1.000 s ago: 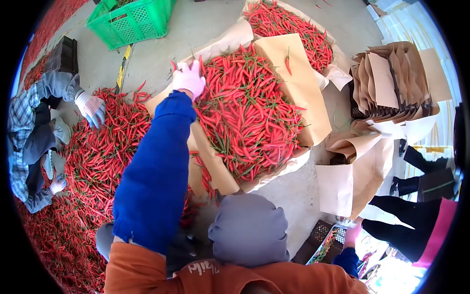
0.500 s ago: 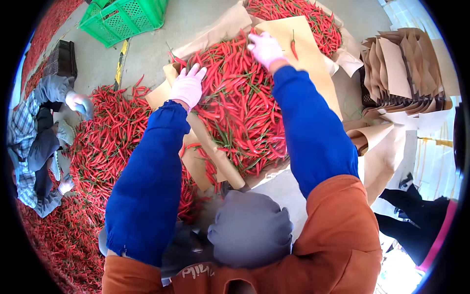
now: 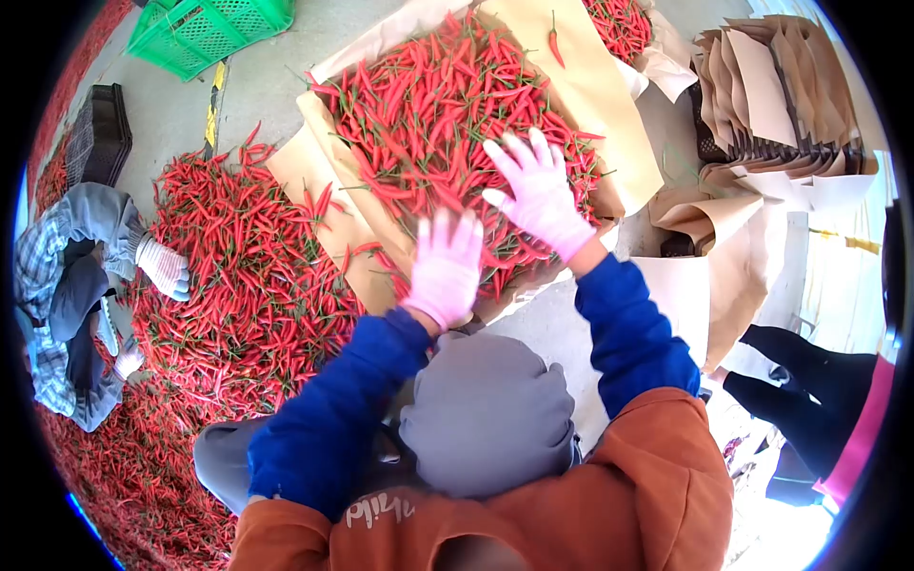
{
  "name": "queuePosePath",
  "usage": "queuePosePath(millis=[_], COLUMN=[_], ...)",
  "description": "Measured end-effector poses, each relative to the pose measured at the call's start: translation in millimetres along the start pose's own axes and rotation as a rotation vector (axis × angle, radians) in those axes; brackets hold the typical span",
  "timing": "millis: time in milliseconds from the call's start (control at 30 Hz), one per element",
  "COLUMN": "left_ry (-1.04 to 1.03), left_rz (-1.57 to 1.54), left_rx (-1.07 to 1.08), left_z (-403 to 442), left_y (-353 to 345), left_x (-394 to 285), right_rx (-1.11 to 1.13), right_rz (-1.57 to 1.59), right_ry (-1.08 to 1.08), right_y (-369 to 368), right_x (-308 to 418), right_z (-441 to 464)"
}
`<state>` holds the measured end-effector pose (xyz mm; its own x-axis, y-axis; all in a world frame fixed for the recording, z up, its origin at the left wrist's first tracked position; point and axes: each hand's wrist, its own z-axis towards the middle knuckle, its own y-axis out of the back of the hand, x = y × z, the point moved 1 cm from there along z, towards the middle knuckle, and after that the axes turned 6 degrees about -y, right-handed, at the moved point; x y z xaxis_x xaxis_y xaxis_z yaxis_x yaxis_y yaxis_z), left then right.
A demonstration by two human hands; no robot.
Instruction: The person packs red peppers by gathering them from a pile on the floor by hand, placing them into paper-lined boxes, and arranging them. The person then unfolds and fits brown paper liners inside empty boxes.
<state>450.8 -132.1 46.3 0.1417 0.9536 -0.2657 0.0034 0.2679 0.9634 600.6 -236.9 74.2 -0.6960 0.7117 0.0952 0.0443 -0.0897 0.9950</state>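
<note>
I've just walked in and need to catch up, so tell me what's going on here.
A person's gloved left hand and gloved right hand are spread open over red chillies piled between flaps of brown paper. Neither hand visibly grips anything. At the left, a co-worker is beside a loose heap of chillies.

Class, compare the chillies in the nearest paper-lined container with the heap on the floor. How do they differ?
The container's chillies lie between paper flaps; the floor heap spreads loose.
The floor heap covers more ground than the container's chillies.
Left hand and right hand are over the container's chillies, not the floor heap.
Both are red with green stems.
</note>
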Motion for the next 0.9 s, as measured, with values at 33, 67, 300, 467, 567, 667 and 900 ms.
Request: queuePosePath(millis=[33, 67, 300, 467, 567, 667, 900], left_ry=[-0.027, 0.003, -0.032, 0.095, 0.057, 0.017, -0.154], left_rz=[0.008, 0.002, -0.314, -0.313, -0.227, -0.076, -0.161], left_rx=[-0.044, -0.085, -0.023, -0.409, -0.384, -0.077, -0.101], left_z=[-10, -21, -35, -12, 20, 10, -45], left_y=[-14, -30, -18, 32, 37, 7, -42], left_x=[-13, -25, -16, -9, -8, -25, -18], right_rx=[-0.016, -0.004, 0.047, -0.010, -0.266, -0.237, -0.250], right_rz=[0.033, 0.026, 0.446, 0.613, 0.527, 0.237, 0.266], right_ry=[0.024, 0.105, 0.531, 0.289, -0.020, -0.023, -0.049], right_y=[-3, -6, -28, 24, 13, -15, -29], right_x=[7, 12, 30, 8, -44, -70, -106], right_z=[-10, -20, -56, -61, -53, -46, -51])
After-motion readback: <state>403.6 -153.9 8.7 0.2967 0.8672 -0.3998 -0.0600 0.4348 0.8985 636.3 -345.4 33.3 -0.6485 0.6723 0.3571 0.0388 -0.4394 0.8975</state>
